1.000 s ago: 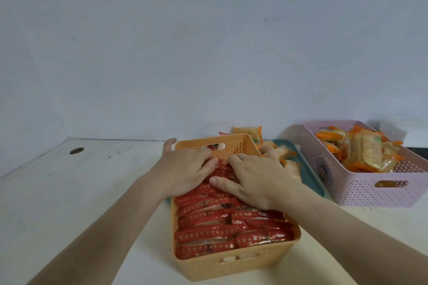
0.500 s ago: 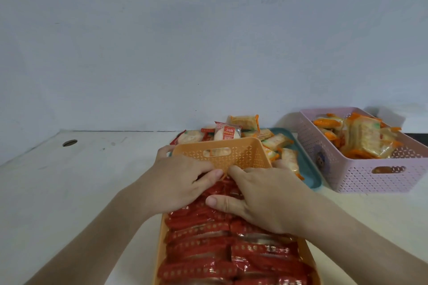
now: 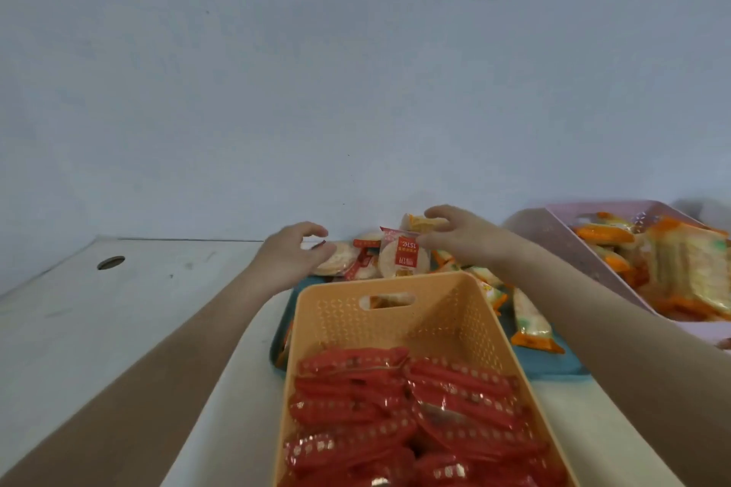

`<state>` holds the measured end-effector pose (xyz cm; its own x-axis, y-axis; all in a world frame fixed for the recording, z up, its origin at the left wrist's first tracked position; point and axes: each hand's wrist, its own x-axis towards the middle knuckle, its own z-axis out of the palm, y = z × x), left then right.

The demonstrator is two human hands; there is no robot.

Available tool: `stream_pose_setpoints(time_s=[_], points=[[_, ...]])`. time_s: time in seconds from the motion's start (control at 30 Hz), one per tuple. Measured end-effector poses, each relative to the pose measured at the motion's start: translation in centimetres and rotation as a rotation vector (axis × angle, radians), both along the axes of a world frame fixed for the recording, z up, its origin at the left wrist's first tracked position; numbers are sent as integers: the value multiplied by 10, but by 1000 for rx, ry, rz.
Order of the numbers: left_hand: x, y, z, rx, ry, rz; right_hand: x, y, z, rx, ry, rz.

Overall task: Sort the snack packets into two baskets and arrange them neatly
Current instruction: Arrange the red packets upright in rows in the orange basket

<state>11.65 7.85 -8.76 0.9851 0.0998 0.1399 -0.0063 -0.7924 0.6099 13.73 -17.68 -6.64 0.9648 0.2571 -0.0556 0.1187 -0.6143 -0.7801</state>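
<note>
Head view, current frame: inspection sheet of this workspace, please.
Surface: white table, round hole at left.
Job's things: orange basket holding red packets; pink basket holding orange-edged packets; teal tray with mixed packets unsorted.
Clutter: nothing seen.
Grips: left grip hovers over a round white packet, fingers curved, holding nothing; right grip at a yellow packet, hold unclear.
Cables: nothing seen.
Surroundings: plain pale wall.

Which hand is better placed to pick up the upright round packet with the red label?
Probably the right hand. Its thumb sits right by the top corner of the red-label packet, while the left hand is by a flat round packet further left.
</note>
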Motion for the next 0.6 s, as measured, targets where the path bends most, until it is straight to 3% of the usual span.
stream_pose_setpoints(time_s=[0.2,0.37,0.47,0.6], points=[[40,-15,-25,211,272,-53,41,30,-30,-287,-23,122],[57,-18,-29,360,256,-50,55,37,-40,-359,17,112],[65,-18,-24,119,344,-211,57,39,-36,-332,62,176],[65,-1,-17,-552,543,-404,60,39,-31,-131,182,186]])
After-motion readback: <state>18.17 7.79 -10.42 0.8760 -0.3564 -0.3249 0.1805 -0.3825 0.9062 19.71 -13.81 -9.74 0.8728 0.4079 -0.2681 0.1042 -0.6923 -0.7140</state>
